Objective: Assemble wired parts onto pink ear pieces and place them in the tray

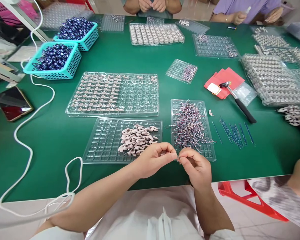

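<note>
My left hand (pixel 156 159) and my right hand (pixel 196 166) meet fingertip to fingertip above the front edge of the table. Both are closed in a pinch around something tiny, mostly hidden by the fingers. Just beyond my right hand, a clear plastic tray (pixel 210 151) bears a heap of small wired components (pixel 190 123). Beyond my left hand, a pile of pale, curved earbud-like shells (pixel 136 138) lies on another clear tray (pixel 97 143). Farther back, a larger clear tray (pixel 137 96) has similar shells set in rows in its left part.
Two turquoise baskets (pixel 73 65) of shiny dark-blue pieces stand at the back left, near a phone (pixel 13 103) and a white cable (pixel 31 150). At right lie a hammer (pixel 242 108), red sheets (pixel 221 80), thin blue strips (pixel 232 133) and stacked trays (pixel 272 80). Co-workers sit across and at right.
</note>
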A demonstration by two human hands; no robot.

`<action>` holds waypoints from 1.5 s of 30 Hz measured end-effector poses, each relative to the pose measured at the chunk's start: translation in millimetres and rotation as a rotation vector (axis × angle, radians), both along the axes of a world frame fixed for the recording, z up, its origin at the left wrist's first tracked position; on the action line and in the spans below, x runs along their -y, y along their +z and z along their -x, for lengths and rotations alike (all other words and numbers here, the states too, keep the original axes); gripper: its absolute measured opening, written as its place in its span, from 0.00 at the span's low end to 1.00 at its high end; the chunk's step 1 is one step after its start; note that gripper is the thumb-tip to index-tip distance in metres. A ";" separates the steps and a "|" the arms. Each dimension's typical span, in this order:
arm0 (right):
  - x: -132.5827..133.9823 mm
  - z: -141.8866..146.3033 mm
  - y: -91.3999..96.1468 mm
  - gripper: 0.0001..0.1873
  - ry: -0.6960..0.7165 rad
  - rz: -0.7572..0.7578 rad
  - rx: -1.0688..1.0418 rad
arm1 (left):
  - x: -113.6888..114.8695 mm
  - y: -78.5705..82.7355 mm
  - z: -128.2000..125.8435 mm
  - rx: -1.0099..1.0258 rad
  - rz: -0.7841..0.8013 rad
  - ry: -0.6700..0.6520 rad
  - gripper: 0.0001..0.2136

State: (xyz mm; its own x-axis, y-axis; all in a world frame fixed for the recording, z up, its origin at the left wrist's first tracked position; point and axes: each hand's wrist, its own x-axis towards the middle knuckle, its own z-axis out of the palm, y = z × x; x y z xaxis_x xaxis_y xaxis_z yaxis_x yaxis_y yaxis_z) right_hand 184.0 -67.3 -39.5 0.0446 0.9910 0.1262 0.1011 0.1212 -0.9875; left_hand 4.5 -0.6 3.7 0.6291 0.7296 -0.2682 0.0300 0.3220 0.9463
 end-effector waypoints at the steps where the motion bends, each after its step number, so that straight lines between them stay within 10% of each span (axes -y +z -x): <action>1: 0.1 -0.3 -0.5 0.05 -0.001 0.004 -0.013 | -0.2 0.0 0.2 0.000 0.003 0.001 0.10; 45: 0.0 -4.4 -12.5 0.05 0.008 -0.038 -0.344 | 0.4 -5.0 2.9 0.060 -0.080 -0.001 0.10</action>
State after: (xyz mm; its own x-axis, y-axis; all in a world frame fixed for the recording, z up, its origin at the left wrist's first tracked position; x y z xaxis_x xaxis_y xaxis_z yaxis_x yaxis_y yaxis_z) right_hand 188.4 -67.3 -52.0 0.0830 0.9864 0.1418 -0.2384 0.1578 -0.9583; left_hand 1.6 -1.0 -1.3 0.6428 0.7468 -0.1706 -0.0274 0.2450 0.9691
